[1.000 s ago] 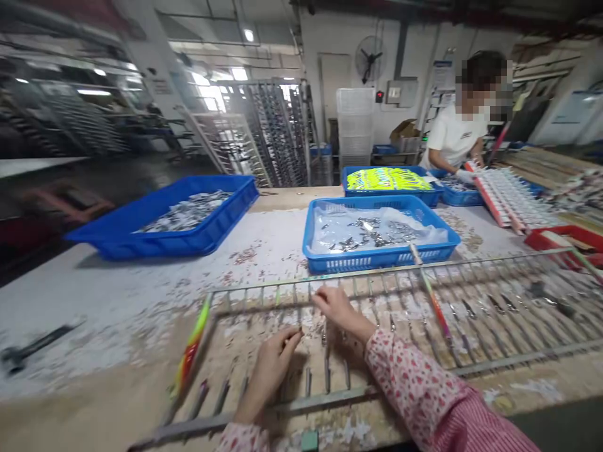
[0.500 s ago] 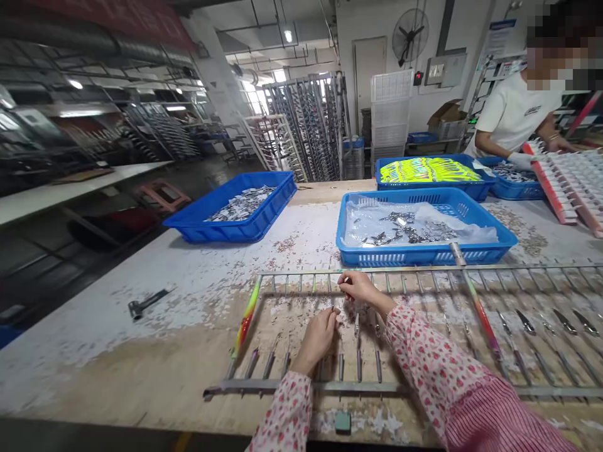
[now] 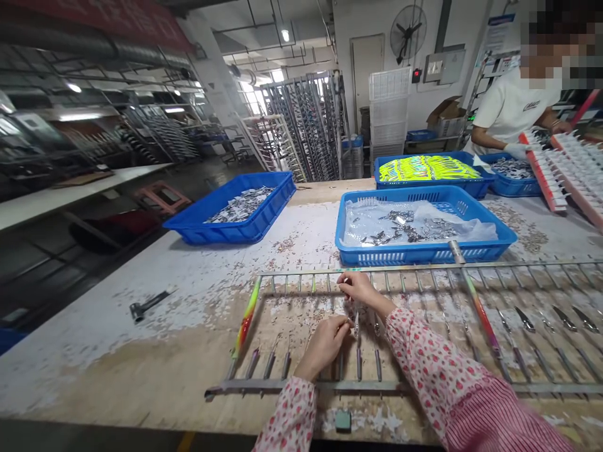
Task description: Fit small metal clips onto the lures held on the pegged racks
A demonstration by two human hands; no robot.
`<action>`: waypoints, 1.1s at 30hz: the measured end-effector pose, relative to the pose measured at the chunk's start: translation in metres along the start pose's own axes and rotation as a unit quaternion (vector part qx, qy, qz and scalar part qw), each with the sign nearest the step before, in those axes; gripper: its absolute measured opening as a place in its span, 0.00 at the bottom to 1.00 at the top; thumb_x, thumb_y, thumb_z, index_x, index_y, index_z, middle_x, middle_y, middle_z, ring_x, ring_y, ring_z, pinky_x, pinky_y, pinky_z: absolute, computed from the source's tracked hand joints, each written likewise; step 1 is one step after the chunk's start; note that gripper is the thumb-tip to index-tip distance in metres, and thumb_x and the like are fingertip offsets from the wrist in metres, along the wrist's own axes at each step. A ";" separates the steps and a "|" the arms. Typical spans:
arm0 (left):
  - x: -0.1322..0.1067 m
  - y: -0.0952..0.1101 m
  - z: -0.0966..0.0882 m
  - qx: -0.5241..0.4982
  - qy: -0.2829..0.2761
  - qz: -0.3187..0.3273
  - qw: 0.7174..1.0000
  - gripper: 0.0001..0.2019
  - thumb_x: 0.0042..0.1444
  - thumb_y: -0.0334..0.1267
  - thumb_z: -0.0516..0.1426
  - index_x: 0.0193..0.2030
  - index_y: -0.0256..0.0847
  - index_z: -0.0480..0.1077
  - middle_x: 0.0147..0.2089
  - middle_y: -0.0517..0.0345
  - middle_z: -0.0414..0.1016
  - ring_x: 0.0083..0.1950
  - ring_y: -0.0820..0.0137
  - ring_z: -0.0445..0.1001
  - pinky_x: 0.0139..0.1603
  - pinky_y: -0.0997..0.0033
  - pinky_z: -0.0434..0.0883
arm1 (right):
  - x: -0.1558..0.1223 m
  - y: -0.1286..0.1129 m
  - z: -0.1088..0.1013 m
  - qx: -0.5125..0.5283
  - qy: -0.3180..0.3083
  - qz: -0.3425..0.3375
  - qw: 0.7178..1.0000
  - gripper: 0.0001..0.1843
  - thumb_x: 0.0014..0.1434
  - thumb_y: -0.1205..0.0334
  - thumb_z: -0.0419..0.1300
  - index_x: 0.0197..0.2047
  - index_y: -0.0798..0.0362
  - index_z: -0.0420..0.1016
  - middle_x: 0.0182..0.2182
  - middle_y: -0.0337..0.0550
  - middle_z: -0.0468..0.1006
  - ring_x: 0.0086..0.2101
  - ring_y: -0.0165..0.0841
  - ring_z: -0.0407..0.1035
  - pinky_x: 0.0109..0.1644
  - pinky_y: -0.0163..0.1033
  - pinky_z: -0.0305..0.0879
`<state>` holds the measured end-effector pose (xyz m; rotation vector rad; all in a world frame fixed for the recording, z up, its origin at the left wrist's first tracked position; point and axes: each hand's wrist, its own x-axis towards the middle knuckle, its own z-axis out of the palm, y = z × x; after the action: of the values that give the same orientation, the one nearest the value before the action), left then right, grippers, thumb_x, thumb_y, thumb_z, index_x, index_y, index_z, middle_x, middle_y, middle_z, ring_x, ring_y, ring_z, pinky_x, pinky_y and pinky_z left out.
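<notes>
A metal rack (image 3: 301,384) with rows of short pegs lies flat on the table. My left hand (image 3: 326,342) is over its lower row, fingers and thumb pinched beside a small shiny metal piece (image 3: 357,326) at a peg; whatever is between the fingertips is too small to tell. Close to the rack's far rail, my right hand (image 3: 360,289) is closed with bent fingers, and what it may hold is hidden. Another shiny piece (image 3: 377,326) hangs just right of the first. Farther right, several blade-shaped metal pieces (image 3: 525,321) sit on the pegs.
Behind the rack stands a blue basket (image 3: 426,254) with loose shiny metal pieces on plastic sheeting. A darker blue tray (image 3: 254,229) of small parts is at left. A dark tool (image 3: 148,306) and a green block (image 3: 343,421) lie on the table. A co-worker (image 3: 506,119) handles racks at right.
My left hand has moved a little to the right, toward the shiny piece near the right hand. The right hand stays almost in place. The co-worker's gloved hand and rack shift slightly left.
</notes>
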<state>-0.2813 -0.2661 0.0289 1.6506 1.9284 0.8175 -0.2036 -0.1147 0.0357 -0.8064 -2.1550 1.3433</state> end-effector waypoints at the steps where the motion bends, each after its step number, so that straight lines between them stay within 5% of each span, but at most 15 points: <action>1: -0.001 -0.001 -0.001 -0.003 0.003 -0.001 1.000 0.15 0.60 0.40 0.45 0.33 0.40 0.71 0.33 0.56 0.77 0.36 0.66 0.73 0.37 0.72 0.62 | -0.002 0.000 0.000 -0.025 0.015 -0.012 1.000 0.10 0.53 0.71 0.55 0.36 0.54 0.76 0.17 0.33 0.71 0.18 0.26 0.67 0.24 0.28 0.63; 4: -0.002 -0.006 -0.004 -0.020 0.050 -0.047 0.997 0.16 0.60 0.41 0.45 0.36 0.39 0.72 0.32 0.55 0.77 0.36 0.65 0.74 0.37 0.71 0.64 | -0.006 0.004 0.001 -0.061 0.045 -0.026 0.997 0.11 0.55 0.70 0.54 0.37 0.54 0.78 0.16 0.34 0.72 0.19 0.27 0.69 0.31 0.30 0.66; 9: 0.005 -0.002 -0.006 -0.039 0.099 -0.079 0.991 0.14 0.59 0.40 0.46 0.40 0.39 0.70 0.27 0.58 0.76 0.29 0.67 0.74 0.34 0.71 0.64 | -0.004 0.012 0.002 -0.011 0.024 0.000 1.000 0.11 0.54 0.68 0.55 0.38 0.54 0.77 0.18 0.35 0.74 0.19 0.28 0.69 0.24 0.29 0.64; 18: 0.008 0.019 0.001 0.008 0.069 -0.032 0.997 0.13 0.58 0.36 0.47 0.26 0.40 0.67 0.25 0.59 0.75 0.29 0.69 0.72 0.34 0.72 0.60 | -0.001 0.017 0.004 -0.030 0.038 -0.022 0.999 0.12 0.54 0.68 0.55 0.38 0.52 0.78 0.20 0.36 0.76 0.18 0.25 0.69 0.26 0.28 0.65; 33: 0.010 0.017 0.000 0.028 0.060 -0.034 0.997 0.15 0.60 0.37 0.46 0.30 0.39 0.71 0.27 0.57 0.75 0.31 0.68 0.72 0.35 0.71 0.60 | -0.008 0.003 -0.002 -0.052 0.031 -0.006 0.998 0.12 0.56 0.70 0.54 0.40 0.55 0.78 0.19 0.37 0.75 0.19 0.27 0.69 0.26 0.28 0.64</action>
<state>-0.2710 -0.2547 0.0410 1.5914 2.0953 0.8593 -0.1960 -0.1176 0.0331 -0.8627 -2.1934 1.1927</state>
